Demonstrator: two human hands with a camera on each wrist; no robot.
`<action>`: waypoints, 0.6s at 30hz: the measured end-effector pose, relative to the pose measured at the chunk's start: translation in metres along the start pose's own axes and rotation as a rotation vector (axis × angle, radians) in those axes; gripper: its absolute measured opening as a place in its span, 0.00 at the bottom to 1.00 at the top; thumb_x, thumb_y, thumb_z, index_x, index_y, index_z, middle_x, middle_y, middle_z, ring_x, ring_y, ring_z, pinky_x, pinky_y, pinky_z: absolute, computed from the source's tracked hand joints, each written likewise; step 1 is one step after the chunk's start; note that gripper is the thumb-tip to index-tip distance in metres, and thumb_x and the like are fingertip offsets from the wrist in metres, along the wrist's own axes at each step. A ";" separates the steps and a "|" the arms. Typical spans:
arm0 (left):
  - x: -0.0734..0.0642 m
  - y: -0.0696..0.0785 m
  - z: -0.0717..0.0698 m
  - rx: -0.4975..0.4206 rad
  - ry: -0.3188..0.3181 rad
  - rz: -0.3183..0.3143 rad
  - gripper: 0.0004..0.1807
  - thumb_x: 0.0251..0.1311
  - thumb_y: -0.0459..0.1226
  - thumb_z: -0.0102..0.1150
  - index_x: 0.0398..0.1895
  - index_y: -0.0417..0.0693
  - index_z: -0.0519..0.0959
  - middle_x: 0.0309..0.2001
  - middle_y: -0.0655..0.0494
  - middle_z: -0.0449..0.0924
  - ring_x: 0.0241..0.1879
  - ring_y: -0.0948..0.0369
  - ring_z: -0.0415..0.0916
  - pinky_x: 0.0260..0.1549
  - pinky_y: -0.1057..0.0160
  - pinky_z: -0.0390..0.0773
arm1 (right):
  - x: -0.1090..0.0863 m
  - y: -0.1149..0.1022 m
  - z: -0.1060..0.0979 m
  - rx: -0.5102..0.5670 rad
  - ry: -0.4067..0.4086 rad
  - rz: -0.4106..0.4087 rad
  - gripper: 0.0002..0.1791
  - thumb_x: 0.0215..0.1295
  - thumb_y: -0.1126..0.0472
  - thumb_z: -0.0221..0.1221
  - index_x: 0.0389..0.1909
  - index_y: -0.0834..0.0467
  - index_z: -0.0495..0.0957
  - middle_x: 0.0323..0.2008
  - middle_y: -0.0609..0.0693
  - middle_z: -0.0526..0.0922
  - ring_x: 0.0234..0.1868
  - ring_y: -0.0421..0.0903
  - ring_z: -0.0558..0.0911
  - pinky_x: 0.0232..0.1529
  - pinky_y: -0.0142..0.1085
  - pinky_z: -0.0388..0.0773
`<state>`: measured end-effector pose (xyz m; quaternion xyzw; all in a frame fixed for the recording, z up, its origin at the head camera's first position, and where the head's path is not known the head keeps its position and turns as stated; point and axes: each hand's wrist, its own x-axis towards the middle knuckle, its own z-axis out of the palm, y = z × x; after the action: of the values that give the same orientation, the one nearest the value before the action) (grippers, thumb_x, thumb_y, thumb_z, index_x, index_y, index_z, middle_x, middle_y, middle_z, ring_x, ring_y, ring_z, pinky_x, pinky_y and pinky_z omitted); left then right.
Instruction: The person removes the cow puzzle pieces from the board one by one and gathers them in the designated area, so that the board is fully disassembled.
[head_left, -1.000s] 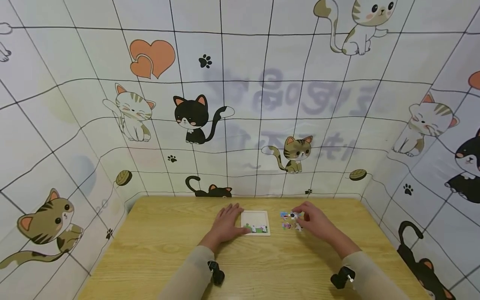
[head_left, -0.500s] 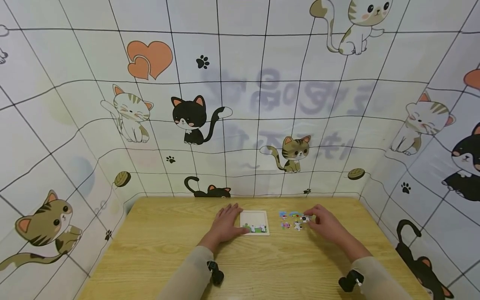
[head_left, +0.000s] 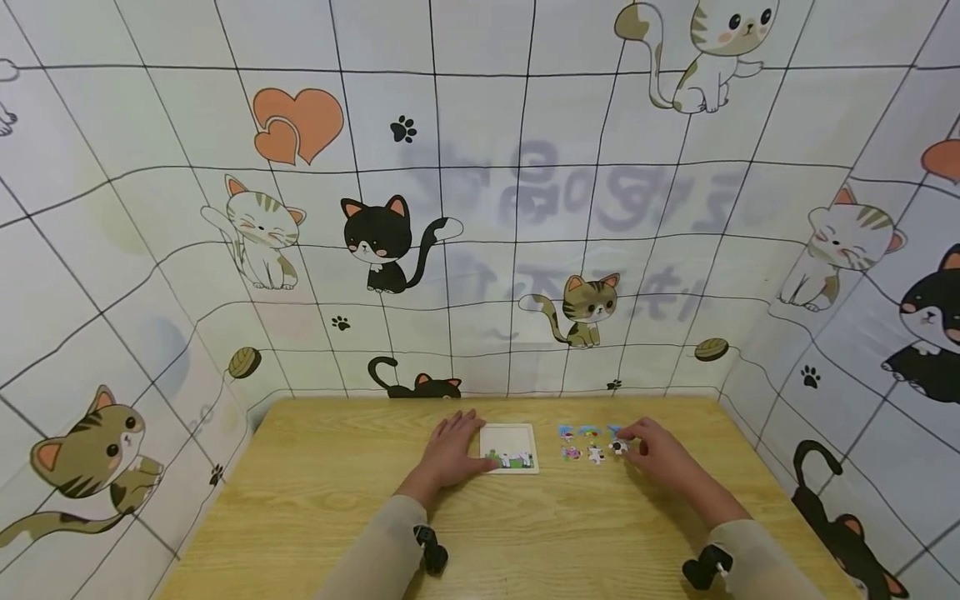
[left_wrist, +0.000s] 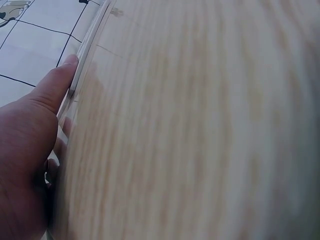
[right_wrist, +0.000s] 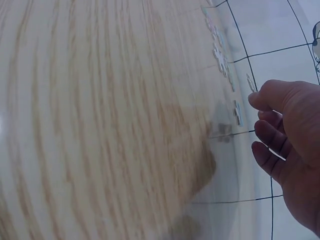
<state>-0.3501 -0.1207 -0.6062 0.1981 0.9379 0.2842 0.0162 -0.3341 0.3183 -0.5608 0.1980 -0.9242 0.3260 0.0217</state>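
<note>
My left hand [head_left: 448,450] lies spread on the table, its thumb touching the lower left of a small square puzzle tray [head_left: 507,427]. A strip of fitted pieces [head_left: 513,459] with green and white pictures runs along the tray's near side. To the right, my right hand [head_left: 660,450] pinches a blue-edged puzzle piece [head_left: 614,431] between thumb and finger; in the right wrist view this piece [right_wrist: 250,83] stands at the thumb tip. Just below those fingertips lies a black-and-white puzzle piece [head_left: 618,447].
Several loose puzzle pieces lie in two rows between tray and right hand, among them a white one [head_left: 596,454], a pink one [head_left: 572,452] and a rainbow one [head_left: 589,431]. Behind the wooden table [head_left: 337,500] rises a wall covering [head_left: 480,208] printed with cats.
My right hand has moved right, laid the black-and-white piece at the right end of the loose pieces and let go of it. It now pinches the blue-edged piece. My left hand stays put.
</note>
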 end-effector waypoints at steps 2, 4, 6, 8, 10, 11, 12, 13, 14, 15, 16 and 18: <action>0.000 -0.001 0.001 -0.002 0.001 0.001 0.51 0.68 0.66 0.70 0.85 0.50 0.67 0.89 0.47 0.54 0.88 0.44 0.45 0.85 0.36 0.44 | 0.000 0.002 0.001 0.003 -0.006 0.009 0.15 0.75 0.71 0.68 0.59 0.65 0.85 0.49 0.53 0.79 0.31 0.40 0.69 0.28 0.35 0.70; 0.000 -0.001 0.001 -0.008 0.009 0.011 0.51 0.68 0.65 0.71 0.85 0.49 0.67 0.88 0.45 0.55 0.88 0.42 0.46 0.84 0.34 0.45 | -0.001 0.003 0.002 0.002 -0.008 0.011 0.15 0.75 0.70 0.69 0.59 0.64 0.86 0.49 0.54 0.79 0.32 0.40 0.69 0.29 0.35 0.70; 0.000 -0.001 0.001 -0.011 0.016 0.016 0.51 0.68 0.65 0.71 0.85 0.49 0.68 0.88 0.45 0.55 0.88 0.42 0.47 0.84 0.34 0.45 | -0.002 0.003 0.003 0.000 -0.009 0.011 0.15 0.74 0.70 0.69 0.59 0.64 0.86 0.49 0.54 0.80 0.32 0.40 0.69 0.30 0.35 0.69; 0.000 -0.002 0.001 -0.015 0.017 0.021 0.51 0.67 0.66 0.71 0.84 0.48 0.68 0.88 0.45 0.55 0.88 0.42 0.47 0.84 0.33 0.44 | -0.002 0.003 0.003 -0.010 -0.003 0.000 0.15 0.73 0.70 0.70 0.58 0.65 0.86 0.49 0.54 0.80 0.33 0.40 0.69 0.30 0.35 0.69; 0.000 -0.002 0.002 -0.015 0.018 0.025 0.51 0.67 0.66 0.71 0.84 0.48 0.68 0.88 0.44 0.56 0.88 0.41 0.47 0.83 0.32 0.45 | -0.003 0.004 0.004 -0.018 -0.003 -0.008 0.14 0.73 0.70 0.70 0.57 0.65 0.87 0.48 0.54 0.80 0.33 0.40 0.69 0.31 0.35 0.69; 0.000 -0.002 0.002 -0.015 0.015 0.022 0.52 0.67 0.66 0.71 0.84 0.48 0.68 0.88 0.45 0.55 0.88 0.41 0.47 0.83 0.32 0.45 | -0.003 0.004 0.004 -0.023 0.002 -0.011 0.14 0.73 0.71 0.70 0.57 0.65 0.87 0.47 0.54 0.80 0.33 0.40 0.69 0.31 0.35 0.69; 0.000 -0.002 0.002 -0.015 0.014 0.020 0.52 0.67 0.66 0.71 0.84 0.48 0.68 0.88 0.44 0.55 0.88 0.41 0.47 0.83 0.32 0.44 | -0.003 0.004 0.005 -0.026 0.002 -0.013 0.14 0.73 0.70 0.70 0.57 0.65 0.87 0.46 0.53 0.80 0.33 0.40 0.69 0.31 0.36 0.68; 0.000 -0.002 0.002 -0.014 0.012 0.017 0.52 0.67 0.66 0.71 0.85 0.48 0.68 0.88 0.45 0.55 0.88 0.42 0.46 0.84 0.33 0.44 | -0.003 0.005 0.005 -0.028 0.000 -0.014 0.14 0.73 0.70 0.70 0.57 0.66 0.87 0.46 0.53 0.80 0.34 0.40 0.69 0.31 0.36 0.68; 0.000 -0.002 0.002 -0.014 0.013 0.018 0.51 0.67 0.65 0.71 0.84 0.48 0.68 0.88 0.44 0.56 0.88 0.41 0.47 0.83 0.32 0.45 | -0.003 0.005 0.005 -0.030 -0.005 -0.017 0.14 0.73 0.70 0.70 0.57 0.66 0.87 0.46 0.53 0.79 0.34 0.41 0.69 0.31 0.36 0.68; 0.000 -0.002 0.002 -0.014 0.011 0.014 0.51 0.67 0.65 0.71 0.84 0.48 0.68 0.88 0.44 0.55 0.88 0.41 0.47 0.83 0.32 0.45 | -0.003 0.006 0.006 -0.028 -0.008 -0.008 0.14 0.73 0.70 0.70 0.57 0.66 0.87 0.46 0.53 0.79 0.34 0.41 0.70 0.32 0.36 0.69; 0.000 -0.001 0.002 -0.012 0.008 0.009 0.51 0.67 0.65 0.71 0.85 0.48 0.68 0.88 0.45 0.55 0.88 0.42 0.46 0.84 0.33 0.44 | -0.003 0.007 0.006 -0.027 -0.011 -0.002 0.13 0.74 0.70 0.69 0.57 0.65 0.87 0.46 0.53 0.79 0.35 0.41 0.70 0.33 0.36 0.69; -0.001 -0.001 0.002 -0.007 0.005 0.003 0.51 0.67 0.65 0.71 0.85 0.49 0.67 0.89 0.46 0.55 0.88 0.43 0.46 0.84 0.34 0.44 | -0.003 0.008 0.007 -0.029 -0.023 0.006 0.13 0.74 0.69 0.69 0.57 0.65 0.87 0.46 0.53 0.79 0.35 0.42 0.70 0.34 0.36 0.70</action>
<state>-0.3497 -0.1207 -0.6082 0.1988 0.9367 0.2880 0.0140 -0.3340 0.3203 -0.5715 0.1985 -0.9296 0.3103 0.0130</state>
